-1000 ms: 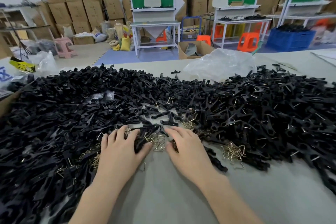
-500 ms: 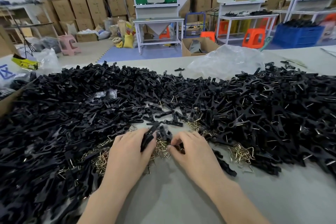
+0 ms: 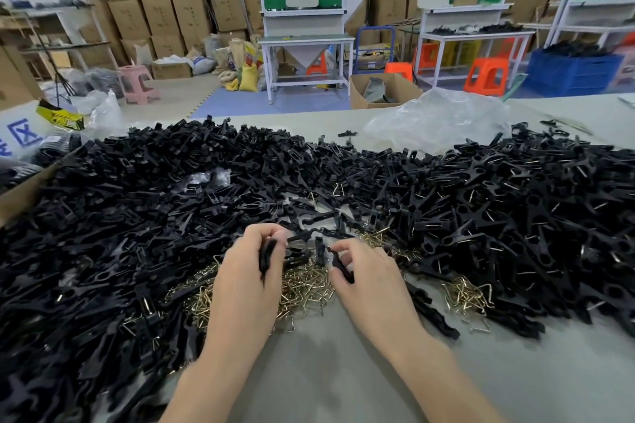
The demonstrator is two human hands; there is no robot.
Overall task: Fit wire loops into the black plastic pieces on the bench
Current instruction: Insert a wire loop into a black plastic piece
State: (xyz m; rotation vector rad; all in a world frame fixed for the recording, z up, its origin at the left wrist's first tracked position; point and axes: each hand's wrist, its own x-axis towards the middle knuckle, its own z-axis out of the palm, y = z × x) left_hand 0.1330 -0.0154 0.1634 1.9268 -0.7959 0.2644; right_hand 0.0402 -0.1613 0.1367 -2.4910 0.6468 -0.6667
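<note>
We see two hands low over the grey bench (image 3: 343, 371). Our left hand (image 3: 245, 285) is curled around one black piece (image 3: 266, 256). Our right hand (image 3: 369, 280) pinches another black piece (image 3: 340, 264). We think we are picking up parts, and no loop is in yet. Next we need one wire loop from the gold loops (image 3: 305, 288) just under the hands, too many to count. A second small bunch (image 3: 465, 295) lies to the right. Behind, the black heap (image 3: 378, 182) holds hundreds, then a clear plastic bag (image 3: 436, 120).
</note>
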